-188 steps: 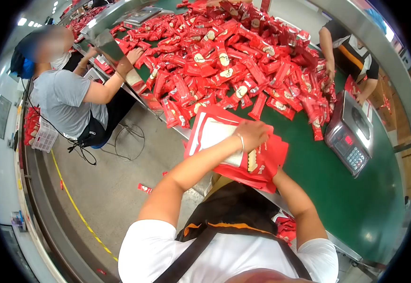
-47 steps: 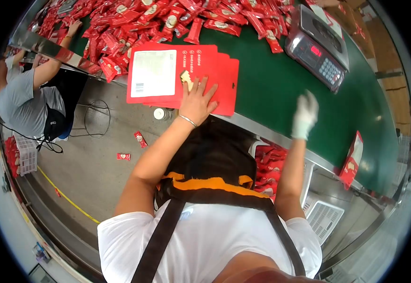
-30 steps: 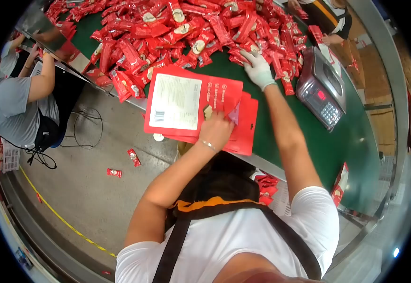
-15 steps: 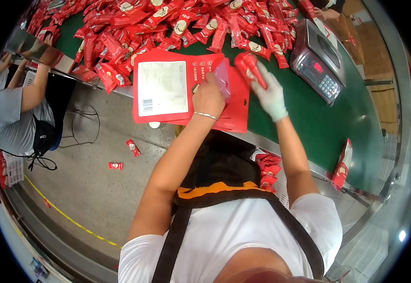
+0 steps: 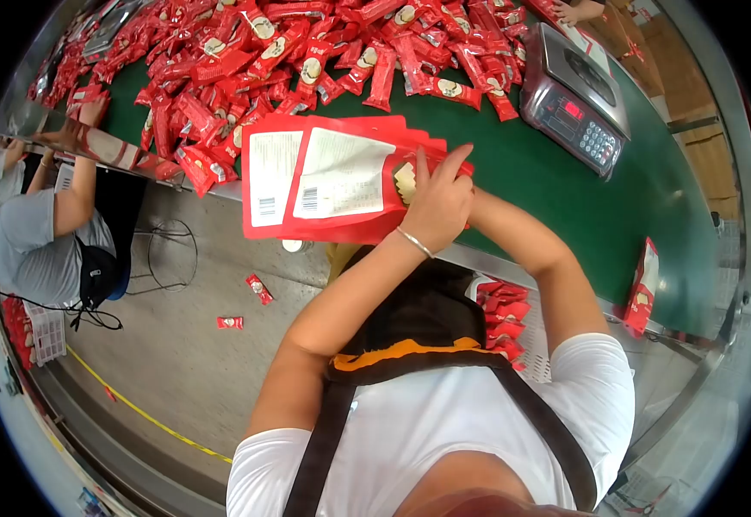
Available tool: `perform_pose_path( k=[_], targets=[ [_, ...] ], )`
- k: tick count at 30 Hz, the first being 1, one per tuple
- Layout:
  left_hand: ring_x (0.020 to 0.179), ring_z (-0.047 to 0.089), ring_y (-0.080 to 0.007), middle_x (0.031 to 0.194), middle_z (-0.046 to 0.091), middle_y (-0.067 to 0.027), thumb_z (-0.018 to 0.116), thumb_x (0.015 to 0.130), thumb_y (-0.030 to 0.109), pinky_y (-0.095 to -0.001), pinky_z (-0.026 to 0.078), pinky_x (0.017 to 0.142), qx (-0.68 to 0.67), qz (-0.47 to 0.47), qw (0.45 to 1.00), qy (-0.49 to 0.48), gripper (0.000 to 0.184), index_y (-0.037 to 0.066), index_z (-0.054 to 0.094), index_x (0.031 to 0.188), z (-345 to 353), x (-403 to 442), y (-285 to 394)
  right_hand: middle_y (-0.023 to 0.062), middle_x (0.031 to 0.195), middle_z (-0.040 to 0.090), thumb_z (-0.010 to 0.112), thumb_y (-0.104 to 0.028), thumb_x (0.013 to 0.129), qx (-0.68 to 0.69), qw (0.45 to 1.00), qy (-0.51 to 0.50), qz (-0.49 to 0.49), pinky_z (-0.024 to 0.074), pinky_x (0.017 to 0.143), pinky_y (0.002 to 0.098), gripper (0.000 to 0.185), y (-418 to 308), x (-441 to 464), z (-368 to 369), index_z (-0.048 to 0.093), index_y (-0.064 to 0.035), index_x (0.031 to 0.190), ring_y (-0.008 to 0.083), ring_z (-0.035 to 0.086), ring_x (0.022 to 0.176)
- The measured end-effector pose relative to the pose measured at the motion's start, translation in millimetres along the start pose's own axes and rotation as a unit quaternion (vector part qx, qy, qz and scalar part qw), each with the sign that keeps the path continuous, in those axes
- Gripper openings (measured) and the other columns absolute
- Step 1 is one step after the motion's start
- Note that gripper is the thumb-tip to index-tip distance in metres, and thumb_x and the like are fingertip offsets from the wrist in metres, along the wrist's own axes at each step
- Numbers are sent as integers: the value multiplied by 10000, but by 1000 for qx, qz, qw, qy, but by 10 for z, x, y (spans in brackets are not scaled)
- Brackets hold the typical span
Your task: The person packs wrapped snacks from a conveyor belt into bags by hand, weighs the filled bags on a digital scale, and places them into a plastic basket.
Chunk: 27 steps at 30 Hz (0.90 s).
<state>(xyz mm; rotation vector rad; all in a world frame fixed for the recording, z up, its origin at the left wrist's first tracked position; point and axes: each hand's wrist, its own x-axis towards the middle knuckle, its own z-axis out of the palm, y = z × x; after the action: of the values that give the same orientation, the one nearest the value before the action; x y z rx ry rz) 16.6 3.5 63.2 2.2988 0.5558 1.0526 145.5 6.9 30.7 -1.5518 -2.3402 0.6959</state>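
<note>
Flat red pouches (image 5: 345, 172) with white printed labels lie stacked at the table's near edge. My left hand (image 5: 440, 202), bare with a bracelet at the wrist, is at the right end of the top pouch. It seems to grip that pouch's edge, with two fingers pointing up. My right forearm (image 5: 522, 233) reaches in from the right behind my left hand. The right hand itself is hidden behind the left hand and the pouch, so its fingers and anything in them do not show. Beyond the pouches lies a heap of small red packets (image 5: 315, 69).
A digital scale (image 5: 578, 108) stands at the right on the green table (image 5: 556, 207). One filled red pouch (image 5: 642, 289) is near the right edge. Another person (image 5: 40, 228) works at the left. A basket of red packets (image 5: 505, 319) sits below the table; two packets lie on the floor.
My gloved right hand, which held red packets right of the pouches, has moved left and out of sight behind my left hand. My left hand has shifted right, and the top pouch has turned.
</note>
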Motion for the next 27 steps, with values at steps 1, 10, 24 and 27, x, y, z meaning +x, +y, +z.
perform_pose_path(
  k=[1, 10, 24, 27],
  targets=[
    [1304, 437, -381, 1381, 471, -209, 556, 881, 142, -701, 182, 1091, 11, 4, 1000, -24, 125, 39, 599, 937, -18, 79, -74, 154, 994, 647, 694, -104, 767, 43, 999, 22, -9, 518, 839, 434, 544, 11, 24, 44, 600, -162, 1299, 352, 618, 919],
    [1029, 594, -242, 1026, 696, -63, 587, 867, 290, -403, 313, 951, 199, -89, 918, -332, 266, 140, 719, 1042, -840, 531, -1519, 157, 1017, 660, 678, -100, 779, 198, 975, 95, 19, 521, 848, 422, 480, -18, -14, 320, 617, -118, 1255, 335, 634, 942],
    [1437, 279, -370, 1541, 334, -168, 488, 934, 232, -697, 115, 1113, 338, -192, 913, -125, 530, 57, 426, 1431, -676, -219, -805, 161, 1053, 682, 653, -94, 797, 269, 961, 61, 22, 526, 861, 402, 392, 22, -64, 356, 644, -49, 1186, 309, 659, 978],
    [1458, 230, -369, 1569, 285, -155, 457, 959, 226, -674, 115, 1130, 327, -189, 912, -161, 558, 46, 347, 1476, -699, -211, -752, 162, 1061, 687, 647, -92, 801, 278, 953, -91, 78, 527, 864, 398, 375, 156, -200, -177, 649, -34, 1171, 303, 664, 985]
  ],
)
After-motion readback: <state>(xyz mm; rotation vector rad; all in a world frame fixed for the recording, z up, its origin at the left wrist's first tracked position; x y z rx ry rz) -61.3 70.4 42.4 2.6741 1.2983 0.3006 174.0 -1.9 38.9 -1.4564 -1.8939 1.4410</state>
